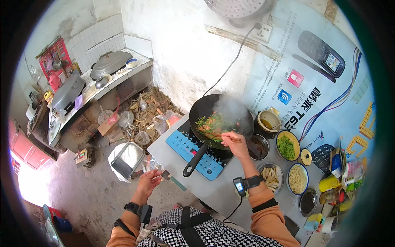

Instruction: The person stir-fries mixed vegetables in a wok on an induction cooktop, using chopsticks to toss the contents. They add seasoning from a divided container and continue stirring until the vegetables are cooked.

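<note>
The right hand [235, 142] grips chopsticks [228, 138] with closed fingers, tips over the greens in the black pan [205, 108], which sits on the blue cooktop [181, 144]. The left hand [148, 182] hangs loosely curled, empty, clear of the steam.

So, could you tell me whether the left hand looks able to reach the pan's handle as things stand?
Probably yes: the left hand holds nothing visible, and the black handle sticks out toward it over the blue cooker with nothing between.
</note>
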### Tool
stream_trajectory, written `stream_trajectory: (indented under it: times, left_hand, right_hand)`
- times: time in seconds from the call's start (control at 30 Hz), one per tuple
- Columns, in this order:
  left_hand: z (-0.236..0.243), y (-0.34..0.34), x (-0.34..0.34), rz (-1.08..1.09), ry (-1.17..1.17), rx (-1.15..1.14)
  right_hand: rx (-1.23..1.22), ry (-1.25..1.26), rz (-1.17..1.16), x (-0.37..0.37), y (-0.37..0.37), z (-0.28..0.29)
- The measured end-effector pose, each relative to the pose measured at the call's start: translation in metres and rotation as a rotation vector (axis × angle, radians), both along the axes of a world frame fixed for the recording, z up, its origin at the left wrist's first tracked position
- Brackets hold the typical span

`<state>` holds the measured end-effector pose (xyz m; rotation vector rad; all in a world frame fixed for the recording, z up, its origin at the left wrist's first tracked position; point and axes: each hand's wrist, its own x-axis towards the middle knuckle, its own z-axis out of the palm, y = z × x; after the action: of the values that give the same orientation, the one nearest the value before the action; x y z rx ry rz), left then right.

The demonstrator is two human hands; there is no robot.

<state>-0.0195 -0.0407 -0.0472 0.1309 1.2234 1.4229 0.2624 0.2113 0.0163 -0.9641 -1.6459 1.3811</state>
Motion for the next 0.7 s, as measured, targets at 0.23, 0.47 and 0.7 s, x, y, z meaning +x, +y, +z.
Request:
stream_trajectory:
  times: [0.23, 0.47, 0.7]
  left_hand:
    - [-0.002, -0.008, -0.006, 0.031, 0.003, 0.007]
    - [-0.002, -0.001, -0.002, 0.021, -0.013, -0.011]
    - [-0.002, 0.003, 0.0, 0.016, 0.0, -0.021]
  right_hand:
    - [0.143, 0.055, -0.332, 0.031, 0.03, 0.013]
    - [0.069, -0.013, -0.226, 0.037, 0.007, 0.012]
    - [-0.052, -0.297, 0.007, 0.057, -0.005, 0.046]
